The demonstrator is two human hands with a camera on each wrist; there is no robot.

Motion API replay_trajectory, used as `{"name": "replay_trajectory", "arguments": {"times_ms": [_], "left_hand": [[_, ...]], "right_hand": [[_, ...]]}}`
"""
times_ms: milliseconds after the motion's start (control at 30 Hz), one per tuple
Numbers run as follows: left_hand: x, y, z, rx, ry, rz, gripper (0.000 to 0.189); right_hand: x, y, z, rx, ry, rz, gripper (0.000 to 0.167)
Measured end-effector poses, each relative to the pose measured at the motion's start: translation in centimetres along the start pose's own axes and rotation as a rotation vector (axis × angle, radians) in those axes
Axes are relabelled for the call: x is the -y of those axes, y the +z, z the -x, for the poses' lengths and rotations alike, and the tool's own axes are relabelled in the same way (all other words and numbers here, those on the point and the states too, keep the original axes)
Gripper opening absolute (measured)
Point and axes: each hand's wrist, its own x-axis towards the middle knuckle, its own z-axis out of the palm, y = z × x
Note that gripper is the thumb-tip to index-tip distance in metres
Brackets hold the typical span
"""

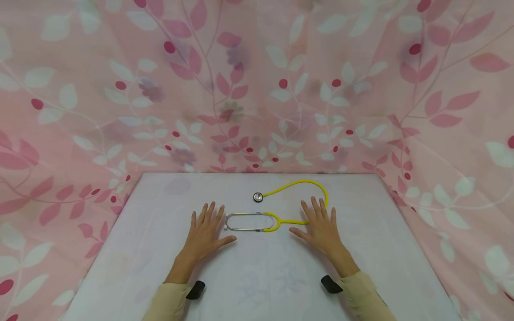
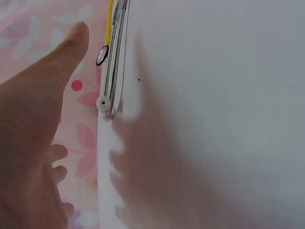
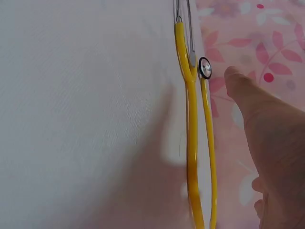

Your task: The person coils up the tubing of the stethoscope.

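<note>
A stethoscope with yellow tubing (image 1: 295, 222) lies on the white table, its tube looping back to a round chest piece (image 1: 258, 197). Its metal ear tubes (image 1: 245, 213) point left, toward my left hand (image 1: 204, 235). That hand is spread with straight fingers beside the ear tips and holds nothing. Over the right part of the tubing is my right hand (image 1: 320, 228), fingers also spread, hiding a stretch of the tube. Shadows fall below both hands in the wrist views, where the thumb of the left hand (image 2: 33, 105) and of the right hand (image 3: 276, 138) stick out.
The white table (image 1: 249, 276) has its far edge against a pink leaf-patterned cloth (image 1: 257, 89), which also hangs at both sides. A black wrist device (image 1: 196, 290) sits at the left sleeve and another black device (image 1: 331, 284) at the right sleeve.
</note>
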Motion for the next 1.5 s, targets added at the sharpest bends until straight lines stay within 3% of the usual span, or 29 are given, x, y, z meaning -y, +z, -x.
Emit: {"name": "replay_trajectory", "arguments": {"times_ms": [200, 367, 567, 800, 1067, 1200, 1367, 1500], "left_hand": [[-1.3, 1.1, -2.5, -0.001, 0.087, 0.023, 0.106], [-2.1, 1.9, -4.0, 0.007, 0.18, 0.072, 0.099], [-1.9, 2.7, -4.2, 0.046, 0.243, 0.092, 0.086], [-1.5, 3.0, -4.4, 0.041, 0.29, 0.09, 0.066], [-1.6, 2.9, -4.5, -0.077, 0.38, 0.051, 0.058], [-1.6, 2.9, -4.4, -0.128, 0.426, 0.024, 0.062], [-1.7, 2.7, -4.2, -0.208, 0.472, 0.01, 0.067], [-2.0, 2.3, -4.2, -0.22, 0.476, -0.012, 0.068]], "right_hand": [[1.7, 1.0, -1.1, 0.049, -0.053, 0.038, 0.081], [3.1, 2.0, -1.4, 0.058, -0.107, 0.003, 0.068], [4.2, 3.0, -1.1, 0.084, -0.157, -0.001, 0.057], [4.7, 3.1, -1.0, 0.093, -0.162, 0.006, 0.043], [4.7, 2.9, -1.9, -0.048, -0.216, 0.023, 0.018], [4.6, 2.8, -2.1, -0.054, -0.232, 0.016, 0.015], [4.4, 2.4, -2.2, -0.049, -0.184, -0.092, 0.015], [4.2, 2.1, -2.3, -0.051, -0.163, -0.138, 0.016]]}}
